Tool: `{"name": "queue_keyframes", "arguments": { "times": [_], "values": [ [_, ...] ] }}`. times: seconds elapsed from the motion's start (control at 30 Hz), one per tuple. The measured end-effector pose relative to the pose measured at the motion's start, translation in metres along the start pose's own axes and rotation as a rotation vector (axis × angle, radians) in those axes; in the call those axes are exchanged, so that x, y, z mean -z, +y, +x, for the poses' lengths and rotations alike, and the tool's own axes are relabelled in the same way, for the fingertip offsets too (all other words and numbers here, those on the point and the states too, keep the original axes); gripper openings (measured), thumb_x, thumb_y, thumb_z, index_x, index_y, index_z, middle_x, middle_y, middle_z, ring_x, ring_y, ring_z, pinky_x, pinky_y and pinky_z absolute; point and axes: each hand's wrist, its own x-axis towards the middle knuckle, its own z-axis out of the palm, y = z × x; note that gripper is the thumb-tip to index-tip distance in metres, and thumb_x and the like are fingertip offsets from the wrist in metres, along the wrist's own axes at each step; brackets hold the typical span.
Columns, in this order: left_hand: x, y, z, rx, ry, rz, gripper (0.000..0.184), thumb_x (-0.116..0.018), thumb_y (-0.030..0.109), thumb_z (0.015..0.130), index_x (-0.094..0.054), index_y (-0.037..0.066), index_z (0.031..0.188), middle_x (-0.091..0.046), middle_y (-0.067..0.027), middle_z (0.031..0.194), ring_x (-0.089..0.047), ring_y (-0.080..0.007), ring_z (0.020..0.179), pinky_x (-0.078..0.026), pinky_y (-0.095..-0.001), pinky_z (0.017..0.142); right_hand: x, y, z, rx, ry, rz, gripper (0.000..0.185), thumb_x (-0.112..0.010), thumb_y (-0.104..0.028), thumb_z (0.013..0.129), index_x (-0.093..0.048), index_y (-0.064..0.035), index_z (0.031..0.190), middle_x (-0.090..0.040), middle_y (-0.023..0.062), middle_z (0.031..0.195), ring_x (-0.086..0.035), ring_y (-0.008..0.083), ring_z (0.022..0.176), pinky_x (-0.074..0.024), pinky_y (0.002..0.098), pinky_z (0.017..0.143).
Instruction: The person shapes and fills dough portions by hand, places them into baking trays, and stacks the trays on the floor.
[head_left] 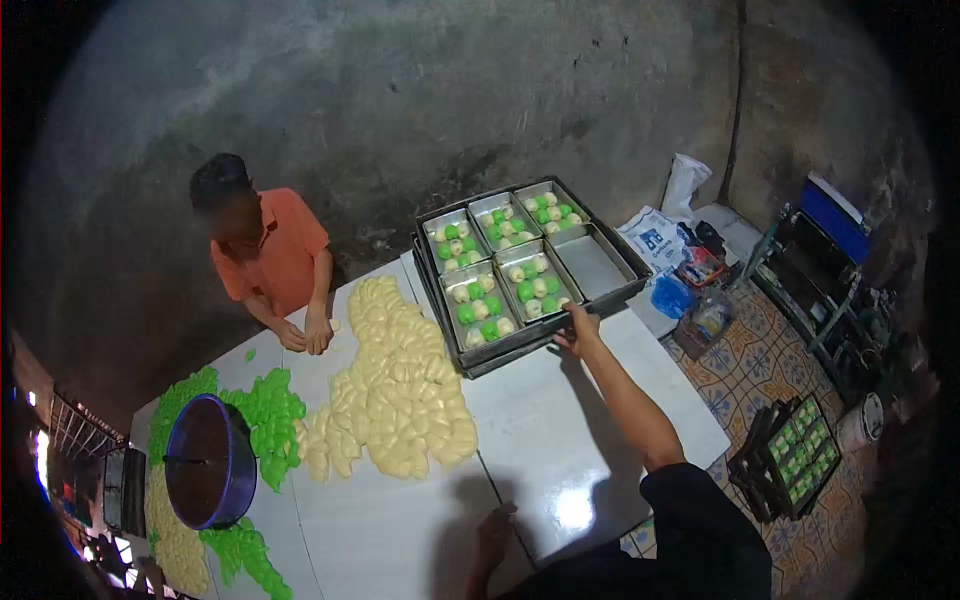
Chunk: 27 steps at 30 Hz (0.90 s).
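Note:
My right hand (578, 332) grips the near edge of a dark metal tray (462, 358), its fingers at the rim. Inside this tray are several rectangular tins; most hold green and cream dough balls, and the tin at the right (592, 262) has none. The tray appears stacked on another. My left hand (495, 528) is low in the view, near the table's front edge, dark and touching nothing visible; its fingers are too unclear to read. Many cream dough pieces (400, 400) lie on the white table (380, 535), left of the tray.
Across the table a person in an orange shirt (275, 250) has both hands near the dough. A purple basin (245, 470) stands among green dough (268, 415) at the left. Bags (655, 240) lie beyond the tray. More filled trays (800, 450) are stacked on the tiled floor at right.

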Motion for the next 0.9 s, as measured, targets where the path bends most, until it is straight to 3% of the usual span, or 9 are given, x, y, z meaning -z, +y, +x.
{"name": "queue_keyframes", "arguments": {
  "times": [0.07,0.2,0.33,0.47,0.53,0.6,0.63,0.8,0.9],
  "values": [
    [0.011,-0.048,-0.002,-0.173,0.074,0.365,0.029,-0.052,0.016,0.095,-0.057,0.002,0.119,-0.059,-0.0130,0.121,-0.057,-0.0232,0.110,-0.048,-0.0356,0.090,0.001,-0.002,0.008,0.003,-0.015,0.009,0.043,-0.070,-0.027,0.076,-0.050,0.0009,0.103,-0.055,0.0146,0.089,-0.060,0.0262,0.066,-0.0593,0.0437,0.057],
    [0.011,-0.064,-0.012,0.156,0.220,-0.516,0.026,-0.049,0.017,0.096,-0.057,0.000,0.115,-0.063,-0.0137,0.109,-0.061,-0.0231,0.102,-0.049,-0.0363,0.087,0.013,-0.001,0.008,0.092,-0.123,0.017,0.042,-0.071,-0.019,0.078,-0.049,0.0021,0.107,-0.057,0.0163,0.086,-0.062,0.0287,0.064,-0.0601,0.0415,0.058],
    [0.005,-0.056,-0.019,0.124,0.333,-0.394,0.025,-0.047,0.014,0.097,-0.056,-0.003,0.113,-0.065,-0.0135,0.103,-0.064,-0.0232,0.096,-0.050,-0.0360,0.086,0.025,0.001,-0.002,-0.019,-0.242,0.090,0.037,-0.068,-0.029,0.084,-0.057,-0.0047,0.110,-0.057,0.0109,0.074,-0.063,0.0264,0.067,-0.0563,0.0400,0.057],
    [0.018,-0.052,-0.032,-0.196,0.297,0.080,0.025,-0.046,0.010,0.097,-0.054,-0.005,0.115,-0.065,-0.0132,0.103,-0.064,-0.0221,0.096,-0.052,-0.0337,0.084,0.031,0.004,0.019,0.240,-0.307,-0.039,0.018,-0.063,-0.025,0.080,-0.052,-0.0105,0.081,-0.049,0.0056,0.072,-0.057,0.0211,0.064,-0.0567,0.0430,0.059],
    [0.021,-0.021,-0.035,-0.008,0.407,-0.286,0.025,-0.046,0.011,0.097,-0.054,-0.004,0.116,-0.063,-0.0143,0.106,-0.064,-0.0243,0.098,-0.051,-0.0353,0.087,0.024,-0.025,-0.012,-0.080,-0.235,0.021,0.017,-0.061,-0.024,0.081,-0.051,-0.0111,0.087,-0.049,0.0082,0.078,-0.059,0.0255,0.070,-0.0577,0.0449,0.064],
    [0.024,-0.012,-0.029,0.144,0.472,-0.525,0.025,-0.046,0.012,0.097,-0.054,-0.003,0.116,-0.062,-0.0150,0.106,-0.064,-0.0253,0.098,-0.051,-0.0360,0.087,0.023,-0.024,-0.016,-0.090,-0.284,0.135,0.028,-0.059,-0.025,0.081,-0.046,-0.0093,0.100,-0.053,0.0171,0.094,-0.060,0.0359,0.079,-0.0578,0.0525,0.069],
    [0.014,-0.033,-0.022,0.037,0.493,-0.786,0.026,-0.048,0.013,0.097,-0.054,-0.002,0.117,-0.061,-0.0158,0.106,-0.064,-0.0244,0.094,-0.052,-0.0360,0.086,0.025,-0.028,-0.017,-0.078,-0.151,0.062,0.026,-0.057,-0.022,0.081,-0.047,-0.0077,0.100,-0.053,0.0196,0.094,-0.060,0.0400,0.082,-0.0557,0.0582,0.074],
    [0.038,0.020,0.027,0.082,0.360,-0.449,0.035,-0.051,0.023,0.096,-0.050,0.001,0.123,-0.060,-0.0111,0.107,-0.062,-0.0194,0.089,-0.050,-0.0321,0.079,0.046,-0.042,-0.114,-0.022,-0.158,0.145,0.012,-0.050,-0.013,0.082,-0.046,-0.0103,0.071,-0.045,0.0037,0.071,-0.057,0.0257,0.064,-0.0582,0.0536,0.067],
    [0.029,0.023,0.039,0.066,0.252,-0.691,0.049,-0.054,0.030,0.094,-0.043,0.002,0.133,-0.055,-0.0111,0.121,-0.059,-0.0164,0.098,-0.050,-0.0328,0.081,0.116,-0.016,-0.166,-0.016,-0.189,0.222,0.011,-0.048,-0.014,0.082,-0.048,-0.0078,0.073,-0.056,0.0097,0.078,-0.064,0.0321,0.076,-0.0582,0.0523,0.068]
  ]
}}
